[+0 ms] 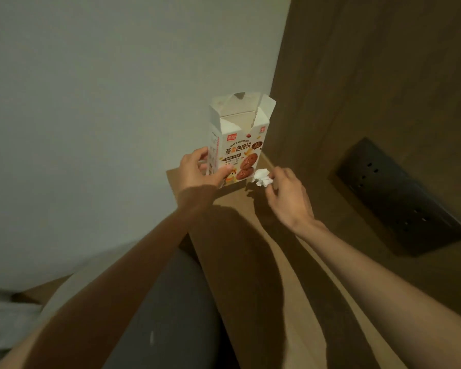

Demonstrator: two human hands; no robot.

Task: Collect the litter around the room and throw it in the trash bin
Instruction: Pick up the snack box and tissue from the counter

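The cookie box (240,145) is a white carton printed with two brown cookies and "OATS COOKIES". It stands upright with its top flaps torn open, and the left hand (197,171) grips its lower left edge, so most of it rises above the grip. The crumpled tissue (262,177), small and white, sits pinched at the right hand's (288,195) fingertips, just beside the box's lower right corner.

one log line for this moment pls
left grip: holds open cookie box upright | right grip: pinches crumpled tissue on wooden ledge | trash bin: not in view
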